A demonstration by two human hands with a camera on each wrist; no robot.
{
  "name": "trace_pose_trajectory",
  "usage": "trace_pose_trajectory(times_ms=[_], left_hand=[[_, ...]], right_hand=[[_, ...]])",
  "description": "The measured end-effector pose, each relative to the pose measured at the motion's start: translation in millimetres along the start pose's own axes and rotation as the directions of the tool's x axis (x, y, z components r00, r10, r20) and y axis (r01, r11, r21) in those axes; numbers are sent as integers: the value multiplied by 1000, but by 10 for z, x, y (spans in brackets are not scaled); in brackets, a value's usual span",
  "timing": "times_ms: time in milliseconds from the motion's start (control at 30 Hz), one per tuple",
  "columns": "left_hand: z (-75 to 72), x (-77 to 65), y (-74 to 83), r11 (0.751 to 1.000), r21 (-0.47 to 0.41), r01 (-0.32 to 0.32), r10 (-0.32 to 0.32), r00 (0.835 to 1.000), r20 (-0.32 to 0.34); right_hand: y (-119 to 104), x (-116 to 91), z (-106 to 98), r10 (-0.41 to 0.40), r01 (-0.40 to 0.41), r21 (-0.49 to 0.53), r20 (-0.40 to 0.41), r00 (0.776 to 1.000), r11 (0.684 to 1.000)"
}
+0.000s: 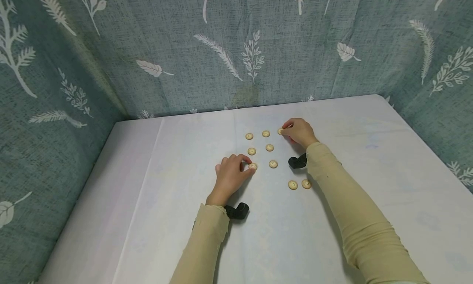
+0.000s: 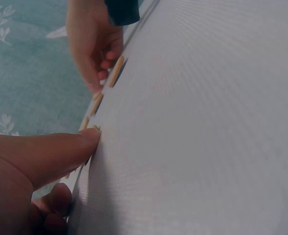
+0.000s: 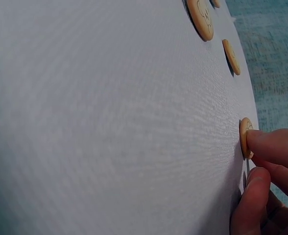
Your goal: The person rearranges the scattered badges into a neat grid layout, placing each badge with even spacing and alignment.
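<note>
Small round wooden discs with fine dark markings lie on a white-covered table. My left hand [image 1: 230, 175] pinches the nearest disc [image 1: 253, 166] of the left column between thumb and index finger. In the left wrist view the thumb [image 2: 60, 152] hides most of that disc. At the far right of the group, my right hand [image 1: 301, 132] holds another disc [image 1: 279, 131] by its edge. The right wrist view shows the thumb against this disc [image 3: 244, 134], which stays flat at the table surface. Between the hands sit a middle disc [image 1: 269, 147] and a nearer one [image 1: 273, 164].
Two discs, one left [image 1: 292, 185] and one right [image 1: 306, 184], lie side by side nearer me, close to the right sleeve [image 1: 332, 185]. Black wrist cameras show by the left wrist [image 1: 238, 211] and right wrist [image 1: 297, 161]. A green leaf-patterned curtain [image 1: 177, 83] borders the table [image 1: 166, 193].
</note>
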State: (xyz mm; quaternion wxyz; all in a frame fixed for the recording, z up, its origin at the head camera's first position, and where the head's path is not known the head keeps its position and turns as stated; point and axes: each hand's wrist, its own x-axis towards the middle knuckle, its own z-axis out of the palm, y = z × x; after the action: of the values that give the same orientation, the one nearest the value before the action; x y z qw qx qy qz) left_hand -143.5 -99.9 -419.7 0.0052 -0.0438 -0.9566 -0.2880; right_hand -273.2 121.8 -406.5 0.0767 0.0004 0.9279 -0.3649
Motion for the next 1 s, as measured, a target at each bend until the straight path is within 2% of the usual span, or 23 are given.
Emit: trace_pose_trajectory(times_ms=[1000], left_hand=[[0,-3,6,1000,7,1,-1,1000,-4]], right_hand=[[1,-3,-3,11,-11,20,-1,1000,1000]])
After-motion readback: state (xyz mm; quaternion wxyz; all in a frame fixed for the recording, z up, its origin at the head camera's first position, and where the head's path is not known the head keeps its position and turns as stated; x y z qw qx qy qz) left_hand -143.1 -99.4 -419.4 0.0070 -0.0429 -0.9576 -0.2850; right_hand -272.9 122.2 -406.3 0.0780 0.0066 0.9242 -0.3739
